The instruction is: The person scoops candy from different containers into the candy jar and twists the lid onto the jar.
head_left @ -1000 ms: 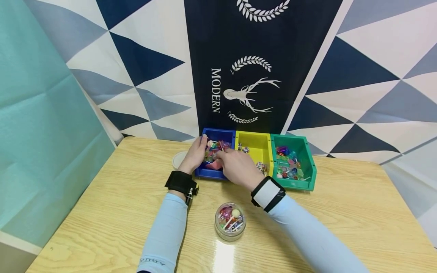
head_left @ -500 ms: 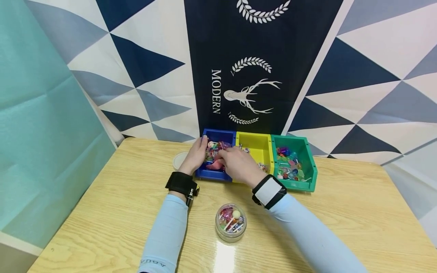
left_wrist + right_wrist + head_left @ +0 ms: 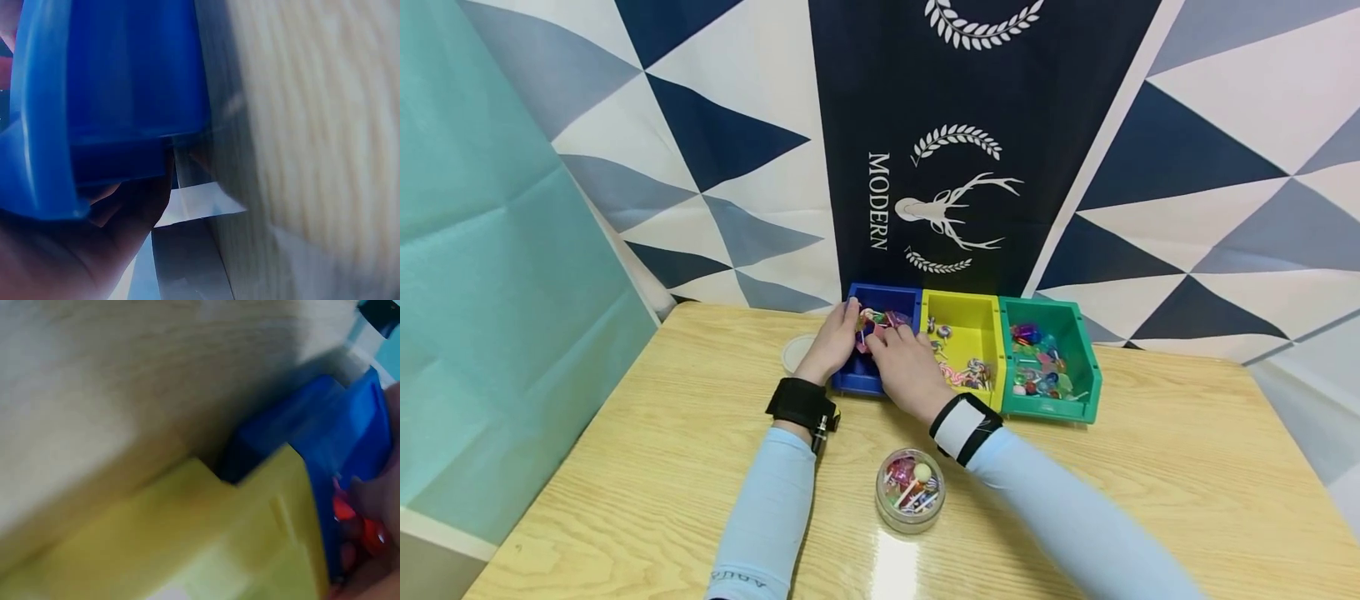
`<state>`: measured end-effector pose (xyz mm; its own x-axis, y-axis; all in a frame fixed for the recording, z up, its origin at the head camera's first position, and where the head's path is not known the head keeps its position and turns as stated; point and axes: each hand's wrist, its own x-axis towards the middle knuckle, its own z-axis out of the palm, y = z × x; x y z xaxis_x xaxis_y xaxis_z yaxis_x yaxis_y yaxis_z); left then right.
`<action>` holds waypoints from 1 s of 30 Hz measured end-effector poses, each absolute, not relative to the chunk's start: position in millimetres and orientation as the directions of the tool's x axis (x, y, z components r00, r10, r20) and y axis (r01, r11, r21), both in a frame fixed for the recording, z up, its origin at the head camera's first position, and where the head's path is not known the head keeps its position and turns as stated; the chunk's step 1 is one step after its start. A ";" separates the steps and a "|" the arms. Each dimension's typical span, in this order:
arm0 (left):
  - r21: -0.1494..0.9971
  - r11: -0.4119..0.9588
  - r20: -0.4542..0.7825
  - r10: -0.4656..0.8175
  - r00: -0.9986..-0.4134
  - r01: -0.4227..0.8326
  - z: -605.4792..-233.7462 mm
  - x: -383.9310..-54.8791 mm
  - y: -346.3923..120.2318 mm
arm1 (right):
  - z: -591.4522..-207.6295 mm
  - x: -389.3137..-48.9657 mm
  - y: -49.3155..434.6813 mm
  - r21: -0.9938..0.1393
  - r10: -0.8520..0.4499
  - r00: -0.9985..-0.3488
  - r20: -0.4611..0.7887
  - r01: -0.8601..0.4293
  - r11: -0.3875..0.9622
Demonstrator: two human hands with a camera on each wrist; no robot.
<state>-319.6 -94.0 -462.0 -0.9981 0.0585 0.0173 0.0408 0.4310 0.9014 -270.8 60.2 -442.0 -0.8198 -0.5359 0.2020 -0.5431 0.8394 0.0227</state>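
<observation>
My left hand (image 3: 831,340) grips the left wall of the blue bin (image 3: 859,385); in the left wrist view, fingers curl beneath the blue bin's rim (image 3: 47,125). Inside that bin lie mixed wrapped candies and lollipops (image 3: 895,318). My right hand (image 3: 913,367) reaches over the bin's front right part, fingers bent down among the sweets. Between its thumb and fingers, in the right wrist view, sits a shiny red-pink piece (image 3: 342,508), its exact kind partly hidden.
The yellow bin (image 3: 967,312) joins the blue one and holds swirl lollipops. Beyond it, the green bin (image 3: 1078,358) has coloured candies. An open round jar (image 3: 908,521) of sweets stands in front. A pale round lid (image 3: 794,354) lies left of the bins, before the patterned backdrop (image 3: 760,167).
My right hand has shifted left, uncovering more lollipops in the yellow bin. The pink piece near its fingers has moved farther back in the blue bin. My left hand keeps its place.
</observation>
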 end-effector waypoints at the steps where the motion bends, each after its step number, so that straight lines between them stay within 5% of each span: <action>1: 0.903 0.428 0.020 0.058 -0.998 0.043 -462.0 -319.5 -93.5 | -444.1 -272.3 59.9 0.010 -0.520 -0.824 0.226 -0.532 0.847; 10: 0.906 0.421 0.005 0.060 -0.998 0.030 -460.4 -318.5 -91.4 | -449.6 -279.0 69.8 -0.269 -0.362 -0.844 0.396 -0.484 0.833; 18: 0.906 0.422 -0.014 0.047 -0.999 0.007 -462.0 -316.4 -94.4 | -450.5 -280.6 80.9 -0.483 -0.302 -0.874 0.380 -0.466 0.742; 30: 0.908 0.418 -0.005 0.054 -0.999 0.018 -462.8 -316.2 -94.5 | -444.8 -289.3 99.1 -0.559 -0.419 -0.860 0.291 -0.509 0.655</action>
<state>-316.2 -94.5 -462.8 -0.9985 0.0540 -0.0050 0.0180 0.4179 0.9083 -289.3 99.1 -444.8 -0.8599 -0.4192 0.2912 -0.5086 0.6547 -0.5592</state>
